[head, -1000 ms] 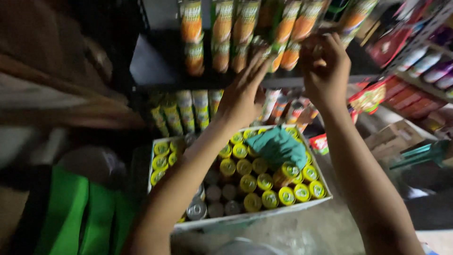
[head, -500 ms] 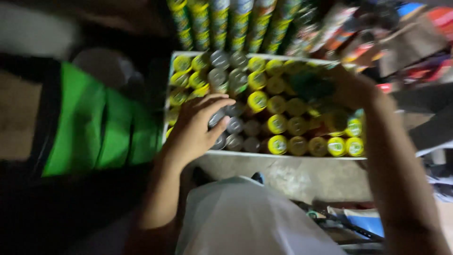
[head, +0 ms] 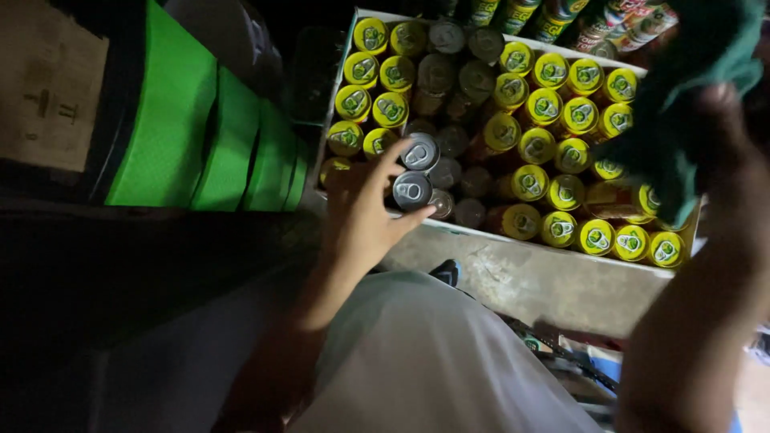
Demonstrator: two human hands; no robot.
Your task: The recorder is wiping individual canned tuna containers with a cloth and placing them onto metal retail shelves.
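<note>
A white cardboard tray (head: 553, 245) on the floor holds several drink cans, most with yellow tops (head: 529, 182), some with silver tops (head: 446, 171). My left hand (head: 365, 212) reaches into the tray's near left corner with its fingers curled around a silver-topped can (head: 412, 190). My right hand (head: 722, 152) is raised over the tray's right side and grips a dark green cloth (head: 682, 96), which hangs over some of the cans there.
Green and black bags (head: 216, 136) lie left of the tray. More cans (head: 561, 16) stand on a shelf beyond it. A brown cardboard box (head: 48, 88) is at the far left. Bare concrete floor (head: 529, 277) shows below the tray, above my white garment (head: 425, 361).
A second ago both hands were up at the shelf of cans. My view has dropped to the tray; my left hand came down onto a silver can and my right lifted the green cloth.
</note>
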